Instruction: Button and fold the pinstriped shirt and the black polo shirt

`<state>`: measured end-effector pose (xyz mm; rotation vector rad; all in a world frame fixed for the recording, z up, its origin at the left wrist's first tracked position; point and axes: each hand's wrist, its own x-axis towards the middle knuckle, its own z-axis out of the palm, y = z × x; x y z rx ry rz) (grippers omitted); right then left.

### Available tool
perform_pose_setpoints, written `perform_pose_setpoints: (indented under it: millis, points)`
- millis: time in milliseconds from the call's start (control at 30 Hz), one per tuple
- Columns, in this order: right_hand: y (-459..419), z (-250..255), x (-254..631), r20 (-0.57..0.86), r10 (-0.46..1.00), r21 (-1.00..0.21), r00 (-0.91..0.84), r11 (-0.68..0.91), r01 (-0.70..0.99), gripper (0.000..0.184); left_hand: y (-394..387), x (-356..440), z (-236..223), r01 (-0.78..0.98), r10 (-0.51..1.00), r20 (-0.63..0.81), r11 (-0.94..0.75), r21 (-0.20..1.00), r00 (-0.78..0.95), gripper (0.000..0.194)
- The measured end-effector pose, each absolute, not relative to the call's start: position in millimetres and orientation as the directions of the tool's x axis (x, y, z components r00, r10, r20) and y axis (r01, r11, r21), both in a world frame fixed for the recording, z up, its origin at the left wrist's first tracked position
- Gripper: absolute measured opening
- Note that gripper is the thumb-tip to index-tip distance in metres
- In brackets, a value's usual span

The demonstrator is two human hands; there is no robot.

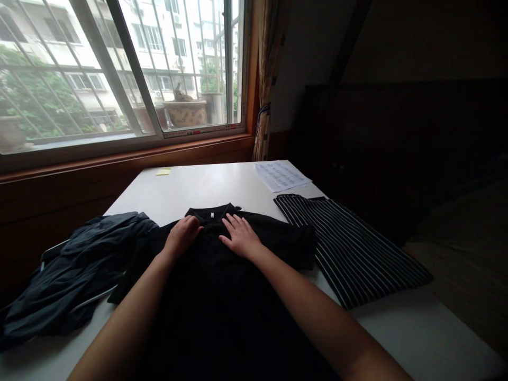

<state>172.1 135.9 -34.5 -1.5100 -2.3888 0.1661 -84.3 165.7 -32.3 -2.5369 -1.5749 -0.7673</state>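
A black short-sleeved shirt [222,286] is spread on the white table, its collar at the far end and a small white label inside the neck. My left hand [183,236] is closed at the left side of the collar, fingers curled over the cloth. On the right side of the collar, my right hand [240,236] lies flat with its fingers spread, touching the fabric. The lower part of the shirt is too dark to make out well.
A rumpled dark blue garment with white piping [87,270] lies at the left. Black-and-white striped cloth [349,243] lies flat at the right. Printed papers [281,175] and a yellow sticky note [163,171] are on the white table [214,182], below a barred window [159,69].
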Motion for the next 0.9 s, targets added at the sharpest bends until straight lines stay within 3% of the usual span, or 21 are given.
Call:
perform_pose_setpoints:
  millis: [200,433,533,667,900]
  points:
    - [131.3,-33.8,178.8,0.332,0.83,-0.295,-0.449,0.543,0.786,0.065,164.7,-84.2,-40.5,0.773,0.808,0.362,-0.57,0.28,0.464,0.02]
    - [125.1,-21.9,184.0,0.512,0.588,-0.313,-0.626,0.806,0.502,0.03,123.2,-81.5,-31.7,0.771,0.842,0.303,-0.533,0.349,0.446,0.038]
    - [120.9,-20.1,181.5,0.505,0.522,-0.334,-0.688,0.853,0.402,0.027,100.7,-73.4,-27.1,0.749,0.839,0.298,-0.542,0.381,0.455,0.022]
    - [117.8,-19.4,178.9,0.437,0.53,-0.382,-0.726,0.841,0.384,0.04,86.3,-65.0,-26.5,0.723,0.844,0.286,-0.537,0.436,0.454,0.009]
    - [115.4,-10.9,178.4,0.286,0.585,-0.349,-0.759,0.801,0.486,0.028,83.9,-63.0,-19.7,0.698,0.85,0.286,-0.527,0.485,0.443,0.013]
